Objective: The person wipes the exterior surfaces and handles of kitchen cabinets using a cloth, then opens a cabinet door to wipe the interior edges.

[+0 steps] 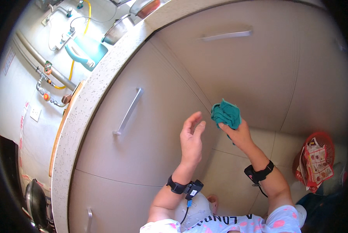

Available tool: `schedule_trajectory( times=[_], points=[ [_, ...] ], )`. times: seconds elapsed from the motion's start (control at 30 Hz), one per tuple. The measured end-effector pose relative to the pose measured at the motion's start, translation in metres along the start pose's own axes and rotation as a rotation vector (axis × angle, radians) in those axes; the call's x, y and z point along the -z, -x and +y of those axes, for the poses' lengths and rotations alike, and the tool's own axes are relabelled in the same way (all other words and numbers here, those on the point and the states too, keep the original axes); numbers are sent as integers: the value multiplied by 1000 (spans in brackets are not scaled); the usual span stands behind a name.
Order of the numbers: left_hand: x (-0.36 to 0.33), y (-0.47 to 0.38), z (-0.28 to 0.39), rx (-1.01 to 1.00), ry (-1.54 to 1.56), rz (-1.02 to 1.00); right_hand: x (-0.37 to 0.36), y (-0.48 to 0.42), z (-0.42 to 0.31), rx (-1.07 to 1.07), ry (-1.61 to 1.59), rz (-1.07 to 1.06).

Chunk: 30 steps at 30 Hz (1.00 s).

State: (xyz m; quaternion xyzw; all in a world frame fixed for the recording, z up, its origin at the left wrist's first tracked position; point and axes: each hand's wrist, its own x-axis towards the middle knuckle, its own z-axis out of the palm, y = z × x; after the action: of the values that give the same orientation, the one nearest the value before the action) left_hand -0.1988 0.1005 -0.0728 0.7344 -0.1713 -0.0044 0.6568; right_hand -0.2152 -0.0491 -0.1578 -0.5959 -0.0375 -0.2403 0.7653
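Observation:
A crumpled teal cloth [227,114] is bunched in my right hand [240,134], its thumb pressed over the lower edge and one corner dangling beneath. Just to the left, my left hand [192,137] is raised with fingers curved and a gap between thumb and forefinger; nothing is in it. Both hands are in front of the beige cabinet doors [159,116], near the inner corner where two cabinet runs meet. Each forearm wears a black strap with a small device and a cable.
A speckled stone countertop [104,72] curves along the left and top. On it stand a turquoise plastic container [94,54] and a metal bowl [118,29]. Door handles [128,112] stick out. A red basket [331,148] holding printed paper sits on the tiled floor at right.

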Motion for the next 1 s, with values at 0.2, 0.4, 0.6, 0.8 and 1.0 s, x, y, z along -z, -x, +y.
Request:
schedule_trajectory(
  times=[0.2,0.4,0.6,0.8,1.0],
  points=[
    [-4,3,31,-186,391,126,-67,-20,-68,128,-66,-101],
    [17,2,16,-276,442,242,-82,-34,-80,367,239,-59],
    [20,6,11,-321,225,245,-77,-46,-108,83,63,-18],
    [11,-7,-15,-428,83,135,-118,-66,-151,102,-192,87],
    [9,-16,-26,-283,159,196,-153,-92,-153,490,214,-113]
  ],
)
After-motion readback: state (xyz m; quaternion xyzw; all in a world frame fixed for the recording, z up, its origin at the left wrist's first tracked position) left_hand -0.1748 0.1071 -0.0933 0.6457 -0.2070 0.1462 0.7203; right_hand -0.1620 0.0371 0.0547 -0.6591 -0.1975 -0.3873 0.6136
